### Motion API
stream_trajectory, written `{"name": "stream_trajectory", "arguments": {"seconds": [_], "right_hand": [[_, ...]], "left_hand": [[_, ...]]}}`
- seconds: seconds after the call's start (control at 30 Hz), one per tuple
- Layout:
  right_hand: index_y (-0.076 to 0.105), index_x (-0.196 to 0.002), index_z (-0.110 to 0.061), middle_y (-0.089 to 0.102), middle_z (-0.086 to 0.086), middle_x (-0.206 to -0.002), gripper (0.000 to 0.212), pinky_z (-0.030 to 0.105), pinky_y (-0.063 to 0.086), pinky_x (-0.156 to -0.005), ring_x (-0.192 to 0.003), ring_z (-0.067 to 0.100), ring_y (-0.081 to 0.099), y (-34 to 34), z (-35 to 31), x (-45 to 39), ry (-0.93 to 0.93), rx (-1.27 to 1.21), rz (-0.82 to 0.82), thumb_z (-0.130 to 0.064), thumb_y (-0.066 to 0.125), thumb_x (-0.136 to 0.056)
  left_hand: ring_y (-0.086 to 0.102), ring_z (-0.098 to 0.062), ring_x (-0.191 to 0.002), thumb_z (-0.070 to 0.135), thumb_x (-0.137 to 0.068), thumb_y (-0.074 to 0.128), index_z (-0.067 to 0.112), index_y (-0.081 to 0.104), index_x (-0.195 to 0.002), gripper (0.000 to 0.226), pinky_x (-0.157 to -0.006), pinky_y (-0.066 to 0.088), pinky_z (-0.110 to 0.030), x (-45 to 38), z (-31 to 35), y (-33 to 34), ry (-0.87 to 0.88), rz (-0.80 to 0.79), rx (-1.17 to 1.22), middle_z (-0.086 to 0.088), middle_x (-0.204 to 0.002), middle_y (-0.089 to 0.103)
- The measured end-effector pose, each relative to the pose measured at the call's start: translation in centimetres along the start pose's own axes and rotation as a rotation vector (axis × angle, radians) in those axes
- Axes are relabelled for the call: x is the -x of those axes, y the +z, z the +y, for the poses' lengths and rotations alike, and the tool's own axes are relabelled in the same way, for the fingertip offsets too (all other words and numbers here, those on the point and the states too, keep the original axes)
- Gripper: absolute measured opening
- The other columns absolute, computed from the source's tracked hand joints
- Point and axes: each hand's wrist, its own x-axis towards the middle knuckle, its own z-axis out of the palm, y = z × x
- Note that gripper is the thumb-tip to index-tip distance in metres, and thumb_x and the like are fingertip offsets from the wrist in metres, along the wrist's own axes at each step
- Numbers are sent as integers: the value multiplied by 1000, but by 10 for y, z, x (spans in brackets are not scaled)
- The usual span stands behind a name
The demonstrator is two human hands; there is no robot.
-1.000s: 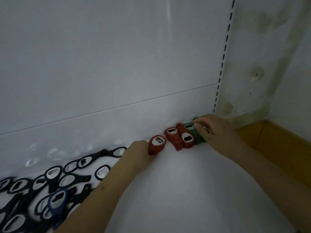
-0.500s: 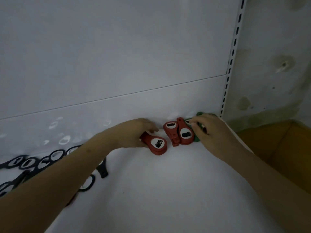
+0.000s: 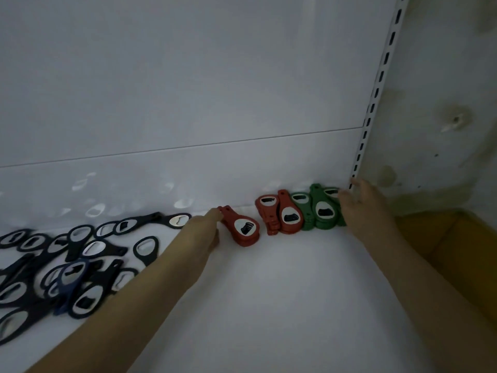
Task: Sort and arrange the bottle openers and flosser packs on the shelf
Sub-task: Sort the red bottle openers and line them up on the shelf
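A small stack of red bottle openers point(image 3: 246, 232) lies flat on the white shelf point(image 3: 282, 292) near the back wall. My left hand point(image 3: 204, 232) is beside it on the left, a straight finger touching the handle end. Further right, two more red stacks point(image 3: 285, 218) and the green opener stacks point(image 3: 322, 211) sit side by side in the back corner. My right hand point(image 3: 363, 205) rests against the right side of the green ones, fingers fairly straight. No flosser packs are in view.
A loose pile of black and dark blue bottle openers point(image 3: 78, 259) covers the shelf's left part. A slotted white upright point(image 3: 376, 103) marks the shelf's right end. Beyond it are a stained wall point(image 3: 443, 117) and a yellow-brown surface point(image 3: 451, 243).
My left hand has drawn back a little from the red stack, now only touching its handle. My right hand slid to the right, uncovering the green openers.
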Motion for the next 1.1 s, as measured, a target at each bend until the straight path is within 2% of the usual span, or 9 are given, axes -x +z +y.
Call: {"name": "stream_trajectory", "arguments": {"seconds": [0.23,0.43,0.53,0.63,0.77,0.83,0.93,1.03,1.1], "right_hand": [[31,-145,-10,45,15,-140,47,29,38,-85,-114,25,48,13,17,-9,215,-94,-152,-29,37,-102],[27,-148,-12,50,13,-136,52,34,42,-97,-117,28,52,24,19,-3,163,-104,-175,-26,42,-101],[24,-149,-13,43,13,-146,57,44,39,-108,-128,30,46,24,18,-3,164,-97,-181,-32,43,-99],[22,-151,-13,39,12,-149,60,46,36,-110,-132,31,43,25,18,-4,167,-104,-187,-35,43,-100],[27,-148,-13,48,12,-140,55,41,42,-103,-123,30,50,26,20,-7,149,-117,-169,-34,43,-99],[27,-147,-13,47,12,-141,55,42,42,-104,-124,30,49,27,21,-8,146,-113,-171,-34,44,-99],[27,-148,-13,45,12,-144,57,41,38,-108,-128,29,45,26,22,-7,127,-118,-169,-36,45,-99],[30,-148,-14,43,8,-146,58,42,35,-111,-131,27,43,24,24,-8,117,-125,-173,-39,47,-97],[42,-138,-12,54,8,-130,46,34,41,-99,-117,24,51,22,23,-9,97,-136,-166,-34,49,-98]], "left_hand": [[54,-26,-75,17,-92,47,8,54,-75,20,-79,44,-32,-2,16,43,-22,-22,110,-9,-74,57],[50,-17,-54,22,-99,40,12,52,-71,33,-53,39,-25,-1,20,62,23,-81,139,0,-50,54],[56,-20,-65,27,-97,43,10,58,-77,30,-67,48,-29,-6,19,59,36,-141,64,-5,-66,63],[64,-19,-95,39,-85,59,10,67,-109,38,-98,49,-40,-16,13,38,156,-239,-212,-10,-111,71],[54,-12,-116,37,-81,78,13,36,-149,83,-99,41,-25,-16,-5,16,302,-245,-684,0,-137,55],[61,-8,-100,28,-81,79,13,51,-136,64,-89,47,-22,-21,-13,18,472,-261,-821,-1,-122,65],[68,-14,-80,23,-76,75,14,65,-99,26,-79,56,-36,-31,-22,28,671,-202,-867,0,-89,73],[66,-18,-82,26,-75,72,19,65,-92,20,-77,54,-32,-39,-23,30,712,-187,-872,5,-82,71],[60,-17,-84,28,-73,74,26,62,-89,20,-71,46,-22,-45,-24,29,753,-233,-872,12,-78,66]]}}
